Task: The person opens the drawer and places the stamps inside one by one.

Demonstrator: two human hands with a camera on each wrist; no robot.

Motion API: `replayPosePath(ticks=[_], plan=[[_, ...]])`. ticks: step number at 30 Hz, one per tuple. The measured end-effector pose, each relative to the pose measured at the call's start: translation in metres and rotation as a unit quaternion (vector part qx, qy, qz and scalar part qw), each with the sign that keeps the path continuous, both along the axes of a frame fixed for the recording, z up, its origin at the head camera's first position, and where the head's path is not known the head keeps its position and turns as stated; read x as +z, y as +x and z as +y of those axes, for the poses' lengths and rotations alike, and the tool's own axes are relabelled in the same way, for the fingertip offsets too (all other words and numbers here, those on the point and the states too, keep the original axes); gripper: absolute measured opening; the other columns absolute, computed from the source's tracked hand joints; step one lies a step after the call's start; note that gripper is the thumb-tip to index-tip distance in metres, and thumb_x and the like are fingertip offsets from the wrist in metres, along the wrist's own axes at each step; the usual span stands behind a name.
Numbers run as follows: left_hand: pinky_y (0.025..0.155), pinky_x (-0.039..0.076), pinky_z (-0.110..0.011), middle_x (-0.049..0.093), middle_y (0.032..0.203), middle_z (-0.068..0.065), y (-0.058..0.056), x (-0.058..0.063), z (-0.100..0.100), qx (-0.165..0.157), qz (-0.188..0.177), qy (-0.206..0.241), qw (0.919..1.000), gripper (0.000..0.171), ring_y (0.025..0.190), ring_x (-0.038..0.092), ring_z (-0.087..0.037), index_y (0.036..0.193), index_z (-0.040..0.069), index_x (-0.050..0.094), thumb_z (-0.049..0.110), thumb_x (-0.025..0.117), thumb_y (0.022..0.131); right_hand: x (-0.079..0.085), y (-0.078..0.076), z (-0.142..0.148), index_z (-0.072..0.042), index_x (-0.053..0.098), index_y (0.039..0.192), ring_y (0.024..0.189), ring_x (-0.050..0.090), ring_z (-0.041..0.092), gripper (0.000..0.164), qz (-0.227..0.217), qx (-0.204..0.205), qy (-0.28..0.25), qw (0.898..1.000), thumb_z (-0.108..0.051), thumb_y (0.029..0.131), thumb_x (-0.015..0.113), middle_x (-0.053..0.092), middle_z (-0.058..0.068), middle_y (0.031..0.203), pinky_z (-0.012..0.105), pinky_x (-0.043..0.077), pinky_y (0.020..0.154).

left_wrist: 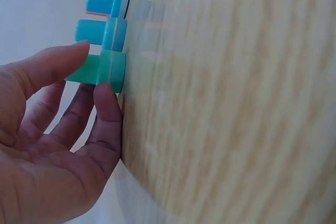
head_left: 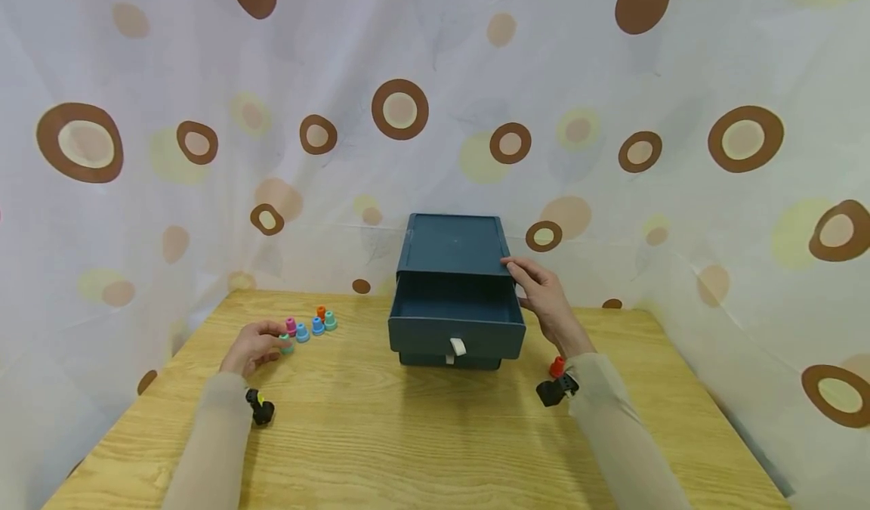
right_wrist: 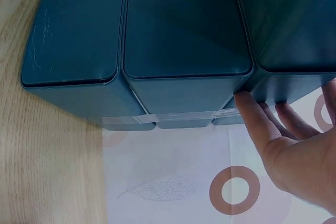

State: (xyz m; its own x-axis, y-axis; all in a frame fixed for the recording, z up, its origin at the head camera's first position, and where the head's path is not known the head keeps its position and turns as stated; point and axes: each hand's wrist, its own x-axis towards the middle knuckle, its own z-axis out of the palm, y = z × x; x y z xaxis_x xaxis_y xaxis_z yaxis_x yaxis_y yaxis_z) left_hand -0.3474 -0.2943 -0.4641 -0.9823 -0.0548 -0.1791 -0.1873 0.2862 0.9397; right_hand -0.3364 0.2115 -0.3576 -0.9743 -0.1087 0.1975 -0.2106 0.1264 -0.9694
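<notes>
In the head view my left hand [head_left: 254, 346] is at the left of the table, at a green toy stamp [head_left: 286, 344]. The left wrist view shows the thumb against this stamp's handle [left_wrist: 84, 71] and a fingertip at its base, which stands on the table. Beside it is a row of pink, blue, orange and green toy stamps [head_left: 317, 326]. My right hand [head_left: 544, 295] rests at the upper right corner of a dark blue drawer unit [head_left: 455, 242], its fairly straight fingers [right_wrist: 257, 121] against the side. The unit's upper drawer [head_left: 424, 336] is pulled out.
A red toy stamp [head_left: 557, 366] stands right of the drawer unit, close to my right wrist. White pull tabs [head_left: 458, 346] show on the drawer fronts. A patterned cloth [head_left: 455, 57] hangs behind and beside the wooden table [head_left: 353, 434].
</notes>
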Motion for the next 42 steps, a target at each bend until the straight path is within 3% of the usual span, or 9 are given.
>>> replayPosePath(ticks=[6, 18, 24, 29, 36, 42], plan=[[0.073, 0.055, -0.027, 0.063, 0.114, -0.012, 0.000, -0.003, -0.005, -0.006, 0.008, -0.004, 0.9999, 0.034, 0.084, 0.058, -0.012, 0.119, -0.007, 0.057, -0.001, 0.067, 0.087, 0.001, -0.001, -0.002, -0.008, 0.052, 0.139, 0.146, 0.030, 0.029, 0.053, 0.000, 0.004, 0.001, 1.000, -0.044, 0.101, 0.050, 0.039, 0.009, 0.155, 0.063, 0.032, 0.110], [0.066, 0.049, -0.024, 0.061, 0.089, 0.008, 0.004, 0.005, -0.002, -0.024, -0.020, 0.017, 0.9994, 0.043, 0.064, 0.051, -0.007, 0.131, -0.002, 0.051, 0.011, 0.065, 0.093, 0.001, -0.001, 0.000, -0.008, 0.051, 0.140, 0.146, 0.030, 0.030, 0.052, -0.001, 0.002, 0.007, 1.000, -0.042, 0.102, 0.050, 0.038, 0.010, 0.156, 0.063, 0.030, 0.111], [0.082, 0.056, -0.029, 0.068, 0.107, 0.003, 0.006, 0.011, -0.008, -0.072, -0.017, 0.062, 0.9953, 0.048, 0.084, 0.064, -0.006, 0.137, -0.007, 0.045, 0.008, 0.062, 0.095, 0.000, -0.001, -0.001, -0.007, 0.051, 0.140, 0.147, 0.029, 0.030, 0.052, 0.000, 0.002, 0.006, 1.000, -0.042, 0.102, 0.050, 0.037, 0.010, 0.156, 0.064, 0.030, 0.111], [0.091, 0.055, -0.034, 0.068, 0.114, 0.000, 0.008, 0.016, -0.007, -0.099, 0.007, 0.074, 0.9923, 0.049, 0.094, 0.067, -0.009, 0.139, -0.008, 0.043, 0.009, 0.061, 0.097, 0.000, -0.001, 0.001, -0.007, 0.051, 0.141, 0.147, 0.028, 0.030, 0.052, 0.003, 0.006, 0.006, 1.000, -0.042, 0.102, 0.049, 0.037, 0.010, 0.156, 0.063, 0.030, 0.111], [0.091, 0.055, -0.033, 0.067, 0.110, 0.002, 0.012, 0.021, 0.003, -0.087, 0.027, 0.133, 0.9869, 0.039, 0.097, 0.068, -0.012, 0.134, 0.001, 0.050, 0.009, 0.061, 0.097, 0.000, -0.002, 0.003, -0.009, 0.052, 0.140, 0.146, 0.030, 0.031, 0.052, 0.016, 0.012, 0.018, 1.000, -0.043, 0.102, 0.050, 0.039, 0.011, 0.154, 0.063, 0.032, 0.110], [0.093, 0.054, -0.030, 0.065, 0.104, 0.001, 0.012, 0.035, 0.016, -0.083, 0.050, 0.187, 0.9776, 0.050, 0.096, 0.068, -0.010, 0.143, 0.001, 0.040, 0.007, 0.060, 0.097, -0.002, -0.001, 0.002, -0.009, 0.052, 0.140, 0.146, 0.031, 0.030, 0.051, 0.009, 0.005, 0.008, 1.000, -0.043, 0.102, 0.050, 0.039, 0.011, 0.154, 0.063, 0.032, 0.110]])
